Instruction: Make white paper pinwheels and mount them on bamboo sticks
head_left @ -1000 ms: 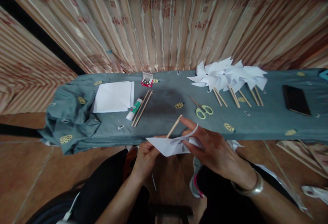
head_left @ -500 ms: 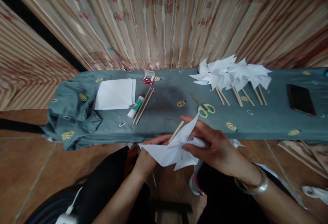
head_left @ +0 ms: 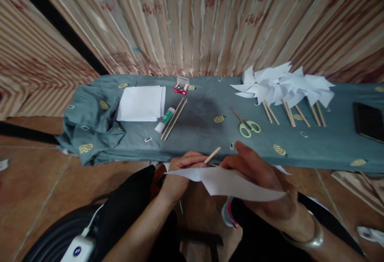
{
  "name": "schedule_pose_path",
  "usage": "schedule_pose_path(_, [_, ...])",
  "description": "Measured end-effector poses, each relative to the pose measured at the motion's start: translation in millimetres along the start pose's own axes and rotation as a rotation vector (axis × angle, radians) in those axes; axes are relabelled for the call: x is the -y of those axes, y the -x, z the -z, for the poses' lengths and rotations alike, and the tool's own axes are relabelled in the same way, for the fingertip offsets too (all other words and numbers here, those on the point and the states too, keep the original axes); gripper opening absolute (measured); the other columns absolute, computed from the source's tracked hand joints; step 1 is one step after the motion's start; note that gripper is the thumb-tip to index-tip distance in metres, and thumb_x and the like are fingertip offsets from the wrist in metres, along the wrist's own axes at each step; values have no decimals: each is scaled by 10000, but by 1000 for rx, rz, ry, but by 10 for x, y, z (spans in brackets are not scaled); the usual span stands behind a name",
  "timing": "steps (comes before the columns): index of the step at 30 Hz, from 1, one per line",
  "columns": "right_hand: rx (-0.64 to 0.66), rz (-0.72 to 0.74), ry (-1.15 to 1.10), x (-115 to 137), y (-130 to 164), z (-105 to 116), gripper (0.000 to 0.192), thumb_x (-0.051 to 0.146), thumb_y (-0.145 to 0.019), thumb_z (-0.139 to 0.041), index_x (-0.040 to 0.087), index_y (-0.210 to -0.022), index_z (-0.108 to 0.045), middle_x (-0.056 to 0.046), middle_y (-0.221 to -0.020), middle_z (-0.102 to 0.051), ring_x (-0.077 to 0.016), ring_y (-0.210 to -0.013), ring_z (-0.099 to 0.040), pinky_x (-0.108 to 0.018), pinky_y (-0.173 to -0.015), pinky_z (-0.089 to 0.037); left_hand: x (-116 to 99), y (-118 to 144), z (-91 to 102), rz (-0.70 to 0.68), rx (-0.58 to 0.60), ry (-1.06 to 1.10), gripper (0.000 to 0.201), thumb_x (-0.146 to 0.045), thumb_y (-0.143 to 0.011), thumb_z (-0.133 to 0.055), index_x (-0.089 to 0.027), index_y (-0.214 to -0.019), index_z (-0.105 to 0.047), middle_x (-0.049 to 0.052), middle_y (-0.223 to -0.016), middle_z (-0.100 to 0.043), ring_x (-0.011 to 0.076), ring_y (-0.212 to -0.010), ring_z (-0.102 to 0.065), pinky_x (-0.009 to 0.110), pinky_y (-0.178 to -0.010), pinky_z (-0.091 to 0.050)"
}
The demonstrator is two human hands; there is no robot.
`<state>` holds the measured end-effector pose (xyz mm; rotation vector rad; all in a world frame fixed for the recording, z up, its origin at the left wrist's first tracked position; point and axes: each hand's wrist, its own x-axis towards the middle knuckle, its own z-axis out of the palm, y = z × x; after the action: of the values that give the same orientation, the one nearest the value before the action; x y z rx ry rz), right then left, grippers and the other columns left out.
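Note:
A white paper pinwheel (head_left: 231,184) is held low in front of the table's near edge, its blades tilted so that I see them nearly edge-on. My left hand (head_left: 184,170) is closed at its back, round a thin wooden stick (head_left: 213,155) whose end pokes out past the fingers. From the right, my right hand (head_left: 264,178) grips the pinwheel from behind, index finger raised; the paper hides its thumb and part of the palm. Whether a pin joins paper and stick is hidden.
On the blue-grey cloth (head_left: 204,130) lie white paper sheets (head_left: 139,103), a glue stick (head_left: 165,119), two wooden sticks (head_left: 176,119), a red box of pins (head_left: 181,86) and green-handled scissors (head_left: 246,124). Several finished pinwheels (head_left: 285,84) and a dark phone-like slab (head_left: 369,121) lie right.
The pinwheel has been tipped from facing me to nearly edge-on. My right hand has shifted right and round behind the blades. The whole view has moved slightly left.

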<state>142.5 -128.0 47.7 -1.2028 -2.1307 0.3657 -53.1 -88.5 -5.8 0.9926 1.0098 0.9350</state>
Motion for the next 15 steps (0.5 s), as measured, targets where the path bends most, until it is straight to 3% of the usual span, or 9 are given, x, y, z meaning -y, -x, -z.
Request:
schedule_pose_path(3, [-50, 152, 30, 23, -30, 21, 764, 167, -924, -517, 218, -1565, -104, -68, -1054, -754, -234, -951, -722, -358, -829, -631, -3, 20, 6, -5, 8, 50, 88, -265, -684, -763, -214, -744, -802, 52, -816, -693, 164, -756, -625, 245, -683, -487])
schedule_pose_path(7, [-108, 135, 60, 34, -69, 12, 737, 156, -928, -512, 220, -1559, -138, -60, -1062, -753, -223, -928, -728, -353, -820, -635, 22, 34, 22, 18, 31, 67, 102, -262, -670, -784, -216, -758, -804, 48, -808, -692, 156, -732, -617, 241, -670, -480])
schedule_pose_path(15, [-87, 128, 30, 14, -43, -4, 758, 195, -943, -515, 213, -1566, -85, -67, -1127, -732, -234, -1002, -708, -374, -878, -616, -9, 49, 16, 54, 49, 99, 122, -318, -649, -809, -202, -681, -788, 47, -765, -690, 160, -704, -608, 235, -630, -474])
